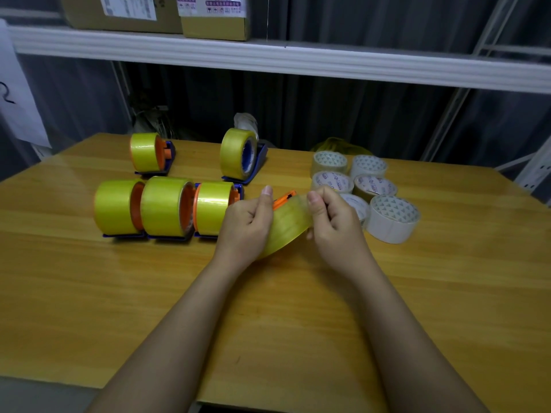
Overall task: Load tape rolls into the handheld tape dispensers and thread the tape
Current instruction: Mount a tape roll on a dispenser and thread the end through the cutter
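Observation:
A yellowish tape roll (287, 226) is held between both hands above the middle of the wooden table (268, 323). My left hand (247, 222) grips its left side, and an orange dispenser part (283, 199) shows just behind the fingers. My right hand (332, 217) pinches the roll's right edge. Three loaded dispensers (164, 207) with yellow rolls stand in a row to the left. Two more loaded dispensers stand behind them (150, 153), (241, 155).
Several loose tape rolls with white cores (366, 189) lie at the right of the hands, the nearest one white (392, 219). A white shelf (268, 59) with cardboard boxes (155, 13) runs above the table's back. A yellow plastic bag (340, 146) lies behind the rolls.

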Demonstrator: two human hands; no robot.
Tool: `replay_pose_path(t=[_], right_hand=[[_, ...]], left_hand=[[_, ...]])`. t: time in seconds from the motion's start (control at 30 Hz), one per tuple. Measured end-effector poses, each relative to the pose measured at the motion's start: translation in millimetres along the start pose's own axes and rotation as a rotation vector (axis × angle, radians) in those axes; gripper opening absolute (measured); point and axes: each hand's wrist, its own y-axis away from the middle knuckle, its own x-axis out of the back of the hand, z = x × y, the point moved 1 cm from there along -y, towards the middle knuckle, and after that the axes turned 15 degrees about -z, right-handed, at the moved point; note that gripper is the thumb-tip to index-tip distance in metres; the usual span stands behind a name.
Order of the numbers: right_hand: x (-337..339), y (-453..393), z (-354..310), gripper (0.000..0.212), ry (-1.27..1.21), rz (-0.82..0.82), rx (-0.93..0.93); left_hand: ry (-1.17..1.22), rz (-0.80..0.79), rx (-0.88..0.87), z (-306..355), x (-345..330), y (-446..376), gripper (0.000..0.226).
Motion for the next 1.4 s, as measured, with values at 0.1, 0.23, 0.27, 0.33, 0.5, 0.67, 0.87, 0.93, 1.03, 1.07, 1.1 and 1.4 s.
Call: replay_pose_path(t=[0.1,0.23,0.27,0.33,0.5,0.67,0.87,0.93,1.03,1.07,1.1,1.4], right_hand=[[3,-1,-3,0.034,-0.130,-0.001,-0.032],[7,-2,2,0.033,-0.271,-0.004,-0.062],[7,-3,3,0.033,-0.286,-0.011,-0.065],[10,-4,4,0.034,-0.332,-0.001,-0.088],[20,-4,1,0.039,-0.415,0.061,-0.097],[19,-4,0,0.040,-0.424,0.077,-0.164],[14,-5,5,0.037,-0.435,0.101,-0.262],[13,-6,5,0.035,-0.433,0.110,-0.282],[13,-7,9,0.032,-0.469,0.125,-0.327],[14,-7,11,0.033,-0.477,0.130,-0.345],[15,-7,13,0.033,-0.477,0.134,-0.362],[23,-5,28,0.038,-0.268,0.089,-0.440]], left_hand=[[0.028,-0.005,-0.001,2,1,0,0.055],[0.077,0.000,0.024,3,1,0,0.058],[0.089,-0.003,0.033,3,2,-1,0.059],[0.124,-0.017,0.056,4,4,-1,0.061],[0.189,-0.027,0.085,5,6,0,0.061],[0.371,-0.050,0.221,1,10,-1,0.064],[0.459,-0.160,0.361,1,12,-5,0.049],[0.443,-0.189,0.364,1,15,-5,0.052],[0.407,-0.222,0.322,-1,19,-7,0.052],[0.394,-0.224,0.313,-2,20,-7,0.050],[0.381,-0.225,0.309,-3,19,-6,0.050],[0.276,-0.225,0.289,5,13,-1,0.014]])
